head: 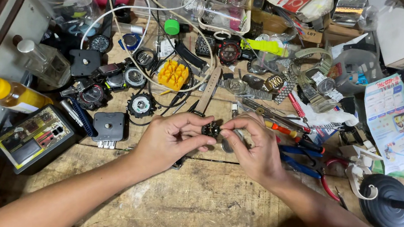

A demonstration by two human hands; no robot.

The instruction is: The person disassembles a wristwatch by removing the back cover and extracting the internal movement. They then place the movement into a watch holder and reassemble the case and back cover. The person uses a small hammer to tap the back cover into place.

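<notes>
My left hand (pixel 170 138) and my right hand (pixel 254 148) meet over the middle of a worn wooden bench (pixel 201 201). Both pinch a small dark round watch case (pixel 211 129) between their fingertips. A tan strap (pixel 208 91) runs from the watch away toward the back of the bench. My right palm partly hides a small round metal piece (pixel 227 145) lying beneath it.
Watches, cases and straps crowd the back of the bench, with a yellow block (pixel 173 74) and white cables. Blue and red pliers (pixel 308 165) and screwdrivers lie to the right, near a black round lamp base (pixel 386 203). A black tester box (pixel 35 136) and a yellow-capped bottle (pixel 9 94) sit left.
</notes>
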